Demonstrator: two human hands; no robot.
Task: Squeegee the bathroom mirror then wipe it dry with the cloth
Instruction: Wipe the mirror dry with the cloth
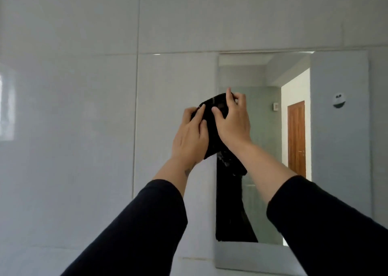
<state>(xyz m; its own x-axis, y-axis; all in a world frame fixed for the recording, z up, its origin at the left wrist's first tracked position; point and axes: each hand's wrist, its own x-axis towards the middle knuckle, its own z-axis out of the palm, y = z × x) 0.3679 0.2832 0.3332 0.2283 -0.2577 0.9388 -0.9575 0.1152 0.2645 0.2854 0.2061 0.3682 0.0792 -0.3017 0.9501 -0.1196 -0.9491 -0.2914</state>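
At the mirror's left edge: both hands were raised together against a dark cloth [212, 128], bunched between them at the boundary of glass and tile.
Left hand [190, 137]: lay flat on the cloth's left side, fingers spread and closed down on the fabric.
Right hand [233, 122]: gripped the cloth's upper part, fingertips curled over its top edge.
Cloth position: pressed at or very near the mirror [294, 149]; whether it actually touched the glass could not be told. A loose tail hung down below the wrists.
Squeegee: none was in view, so the work appeared to be at the drying stage.
Mirror: its glass reflected a wooden door [296, 137] and a dark sleeved arm; no drops or streaks could be made out.
Surroundings: grey wall tiles [84, 107] lay to the left, and a small round fixture [338, 100] showed on the mirror's right part.
Risk: the wadded cloth offered little flat face, so strokes would probably leave streaks or missed bands.
Risk: the hanging tail could drag moisture back over dried glass.
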